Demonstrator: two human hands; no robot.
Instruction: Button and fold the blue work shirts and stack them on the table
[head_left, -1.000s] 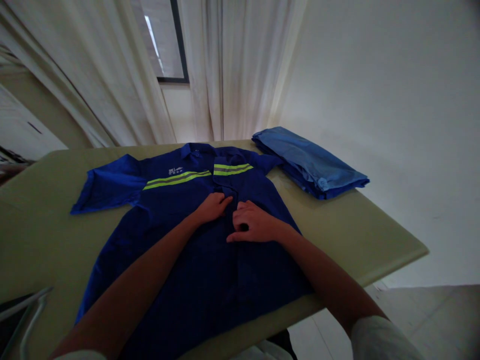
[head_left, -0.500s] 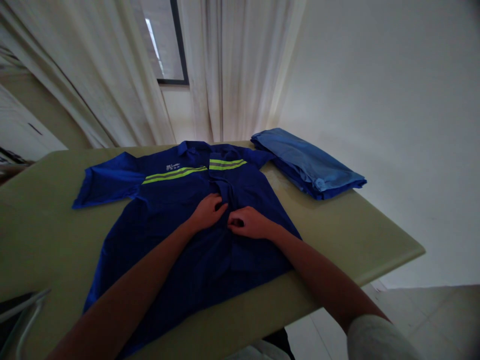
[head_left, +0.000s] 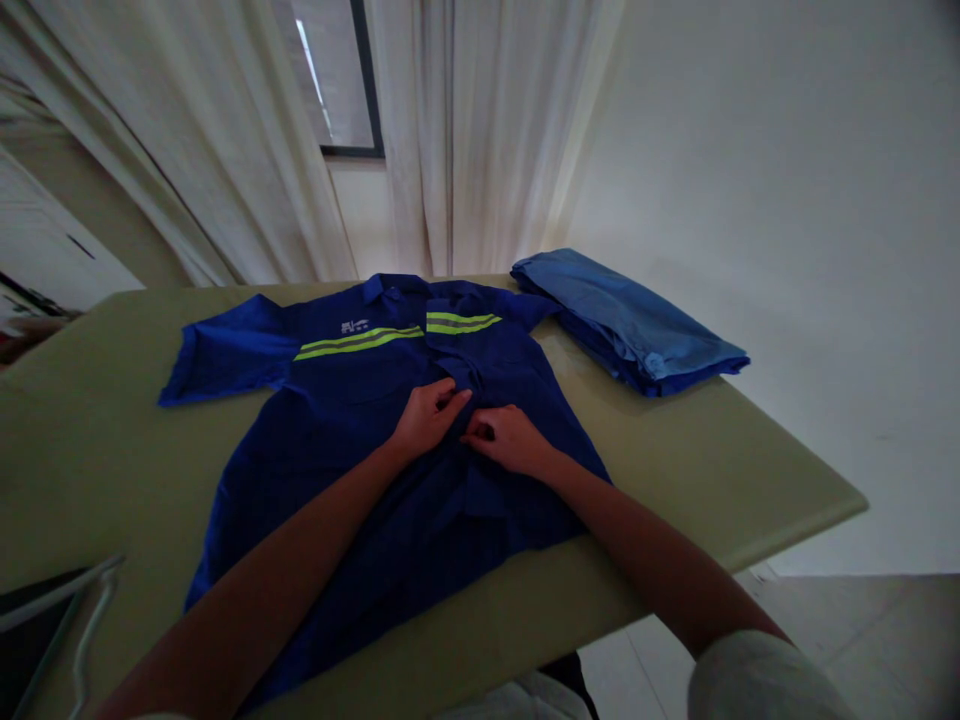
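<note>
A dark blue short-sleeved work shirt [head_left: 330, 420] with yellow-green and grey chest stripes lies spread front side up, its collar at the far side. My left hand [head_left: 431, 415] pinches the shirt's front opening near the middle, thumb and fingers together. Close by on the right, my right hand [head_left: 506, 438] is also closed on the front edge, a little lower. The cloth between the two hands is bunched. Whether a button is between my fingers is too dark and small to make out.
Folded blue garments [head_left: 630, 310] are piled at the table's back right. The table [head_left: 712, 450] has a greenish cover. At the lower left lies a dark object with a white cord [head_left: 90, 600]. Curtains [head_left: 510, 130] and a white wall stand behind. A person's hand [head_left: 34, 335] shows at the far left.
The view has shifted slightly, so everything sits a little further right. Both hands stay at the shirt's front opening, with small changes in finger position.
</note>
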